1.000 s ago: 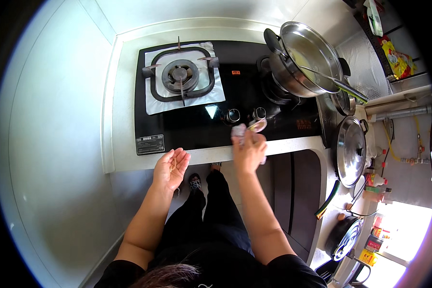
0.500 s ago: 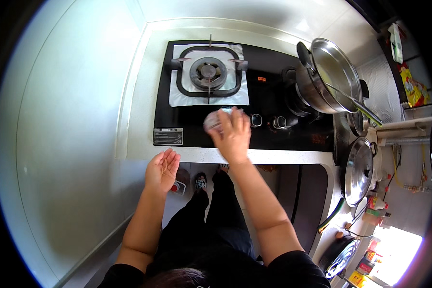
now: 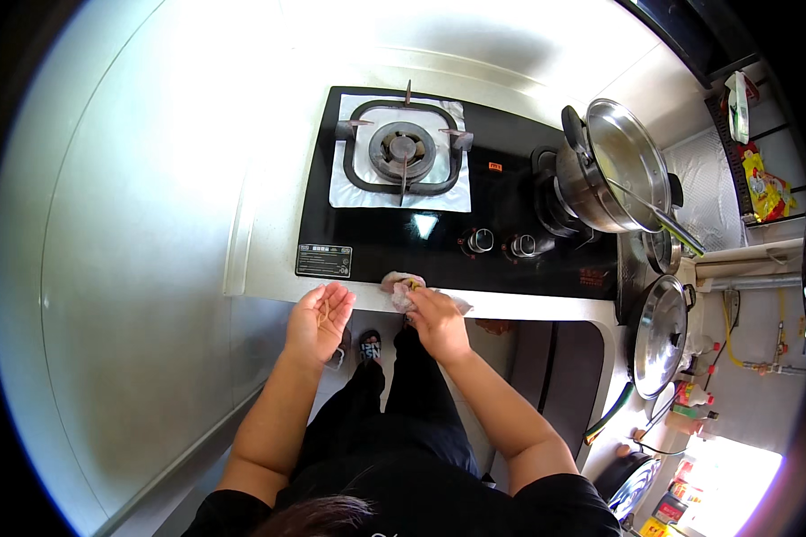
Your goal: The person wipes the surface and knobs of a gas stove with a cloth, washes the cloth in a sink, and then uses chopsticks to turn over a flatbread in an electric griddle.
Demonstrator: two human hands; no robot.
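Observation:
A crumpled, pale pinkish cloth (image 3: 403, 292) lies bunched under my right hand (image 3: 441, 324), whose fingers are closed on it. Both are at the counter's front edge (image 3: 528, 306), just in front of the black glass gas stove (image 3: 376, 234). Palm up and slightly cupped, my left hand (image 3: 318, 324) hovers at that same edge, left of the cloth. Its fingers are stretched out, and nothing I can make out rests in the palm. Farther back, the left burner (image 3: 402, 152) sits on a foil sheet (image 3: 354, 192) inside its pan support. Two knobs (image 3: 480, 240) stand right of centre.
On the right burner stands a steel pot (image 3: 591, 183) with a long-handled utensil (image 3: 667, 219) across its rim. A lidded pan (image 3: 661, 336) occupies the right-hand counter, its handle jutting toward me. Walls bound the left and back. Bottles and packages crowd the lower right.
My right hand has drawn the cloth from the glass below the left burner toward me, to the counter's front edge. My left hand stays palm up. The view has shifted slightly.

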